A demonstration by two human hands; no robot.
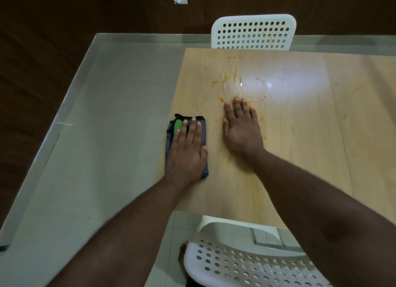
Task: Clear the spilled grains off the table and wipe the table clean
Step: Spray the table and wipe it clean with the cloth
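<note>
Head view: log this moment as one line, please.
left hand: flat on grey cloth near table left edge | right hand: flat on table | orange smears: remain | grains: none visible

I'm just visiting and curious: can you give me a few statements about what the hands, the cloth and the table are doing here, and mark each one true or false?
1. The left hand presses flat on a grey cloth. True.
2. The right hand holds a sponge. False: it lies flat and bare on the table.
3. Orange smears show on the table beyond the right hand. True.
4. The cloth lies in the middle of the table. False: it sits at the table's left edge.
5. A white chair stands at the far side. True.
</note>
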